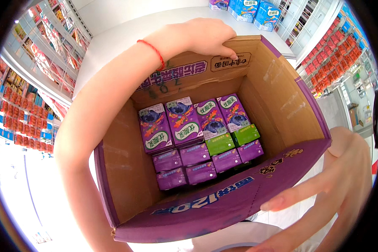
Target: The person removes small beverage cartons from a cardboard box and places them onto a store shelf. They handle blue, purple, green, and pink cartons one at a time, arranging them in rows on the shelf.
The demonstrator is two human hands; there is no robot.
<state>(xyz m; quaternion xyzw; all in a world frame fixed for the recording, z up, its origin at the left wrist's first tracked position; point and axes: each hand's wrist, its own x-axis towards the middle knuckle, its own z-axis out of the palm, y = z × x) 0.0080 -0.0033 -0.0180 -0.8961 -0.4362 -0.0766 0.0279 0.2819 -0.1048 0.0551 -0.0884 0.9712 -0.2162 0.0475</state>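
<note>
An open cardboard box (271,72) with purple outer faces stands tilted before me. My left arm reaches across it, a red braided cord at the wrist. My left hand (204,36) grips the far rim, its thumb over the inner wall and its fingertips hidden behind. Inside are several purple drink cartons (184,121) with blueberry pictures. Some show their large faces and others their narrow ends; two have green ends (220,144). My right hand (337,176) is at the box's near right corner, fingers spread and holding nothing. Whether its fingertip touches the purple side is unclear.
Behind the box is a white shelf (113,41), with blue cartons (244,9) and a purple carton (219,4) at its back right. Wire racks (50,41) of packets flank it. Red packets (334,60) hang at the right. Pale floor tiles (277,217) show below.
</note>
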